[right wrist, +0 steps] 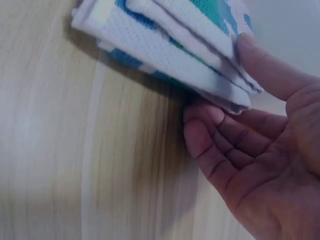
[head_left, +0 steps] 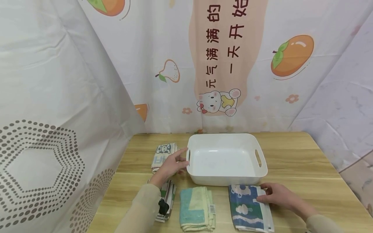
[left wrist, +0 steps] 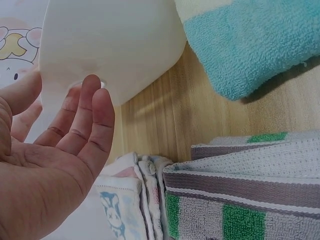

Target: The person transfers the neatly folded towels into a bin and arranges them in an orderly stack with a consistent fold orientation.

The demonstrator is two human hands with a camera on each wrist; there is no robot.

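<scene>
A white plastic basin (head_left: 221,161) with a slot in each end stands toward the back of the table. My left hand (head_left: 174,164) is at its left end, loosely bent fingers (left wrist: 92,110) right at the slot, nothing gripped. My right hand (head_left: 276,195) pinches the right edge of a folded blue and green towel (head_left: 246,207). Its thumb lies on top, and its other fingers (right wrist: 200,135) are tucked under the white hem. A folded teal and yellow towel (head_left: 196,208) lies between the two arms, in front of the basin.
A folded white towel with a blue animal print (head_left: 163,153) lies left of the basin. Partly hidden by my left arm is a green, grey and white checked towel (left wrist: 225,210). A printed curtain (head_left: 163,97) hangs behind the wooden table (head_left: 291,155).
</scene>
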